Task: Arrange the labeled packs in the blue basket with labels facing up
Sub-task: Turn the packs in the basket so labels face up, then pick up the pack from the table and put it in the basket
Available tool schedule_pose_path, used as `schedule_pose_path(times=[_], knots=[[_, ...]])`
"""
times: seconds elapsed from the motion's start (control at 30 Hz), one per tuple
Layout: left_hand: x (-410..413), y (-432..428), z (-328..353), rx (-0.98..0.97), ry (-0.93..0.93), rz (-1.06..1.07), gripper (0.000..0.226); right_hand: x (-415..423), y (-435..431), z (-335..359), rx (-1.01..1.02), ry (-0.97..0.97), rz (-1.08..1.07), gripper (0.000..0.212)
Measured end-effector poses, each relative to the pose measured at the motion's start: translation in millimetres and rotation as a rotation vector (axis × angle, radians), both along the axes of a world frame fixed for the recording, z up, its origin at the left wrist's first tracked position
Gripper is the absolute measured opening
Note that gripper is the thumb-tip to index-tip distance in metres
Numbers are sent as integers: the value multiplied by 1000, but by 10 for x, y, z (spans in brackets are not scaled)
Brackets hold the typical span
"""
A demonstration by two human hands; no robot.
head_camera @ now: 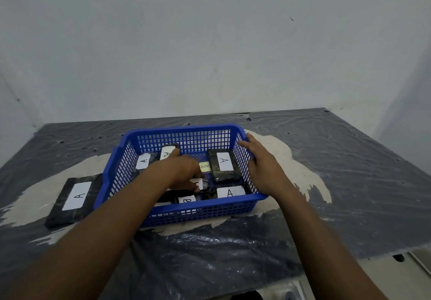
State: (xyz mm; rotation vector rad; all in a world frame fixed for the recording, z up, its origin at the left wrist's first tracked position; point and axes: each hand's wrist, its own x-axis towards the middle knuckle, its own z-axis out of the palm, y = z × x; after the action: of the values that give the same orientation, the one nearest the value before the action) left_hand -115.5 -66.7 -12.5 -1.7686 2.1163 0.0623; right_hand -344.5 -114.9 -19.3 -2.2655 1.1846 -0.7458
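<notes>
Left hand (184, 171) reaching down inside blue basket (186, 213), fingers curled onto a small pack (197, 184) beneath, probably to turn its label upward. Right hand (261, 164) spread against the side wall, steadying. Outside, left of both: one pack (74, 197) waiting on tabletop (326, 183).

— Inside the blue basket (186, 213)?
— Several dark packs, white labels up: one marked A (224, 164) at the right, another A (230, 192) near the front corner, two more A's at the back left, a B (187, 199) at the front.
— Left hand (184, 171)?
— Reaching down among the middle packs, fingers curled; grip unclear.
— Right hand (263, 166)?
— Resting on the right rim, fingers spread.
— Outside?
— One A pack (75, 198) flat on the bench (338, 183), touching the left wall.
</notes>
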Motion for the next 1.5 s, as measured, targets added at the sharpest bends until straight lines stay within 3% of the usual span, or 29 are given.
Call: schedule_pose_path(times=[0.17,0.53,0.8,0.93,1.07,1.17,1.27,1.37,1.5], knots=[[-35,30,-3,-71,31,-20,55,5,-3,-3,0,16,-7,54],[-45,131,58,105,53,49,38,21,38,40,26,19,-22,49],[-45,228,178,33,124,109,65,29,33,13,14,9,-27,46],[135,467,269,-234,334,170,52,46,27,11,-17,81,-24,41],[452,913,248,-671,606,242,32,136,31,69,-137,381,-76,36],[751,1308,113,-942,701,385,21,372,168,181,-177,320,-27,38],[1104,1616,-124,-1044,706,713,18,787,499,269,-204,190,213,43],[1363,1779,-340,-935,597,1006,42,1271,871,246,-97,138,447,52],[1420,1827,-488,-686,496,1180,104,1808,1166,169,-25,163,558,66]])
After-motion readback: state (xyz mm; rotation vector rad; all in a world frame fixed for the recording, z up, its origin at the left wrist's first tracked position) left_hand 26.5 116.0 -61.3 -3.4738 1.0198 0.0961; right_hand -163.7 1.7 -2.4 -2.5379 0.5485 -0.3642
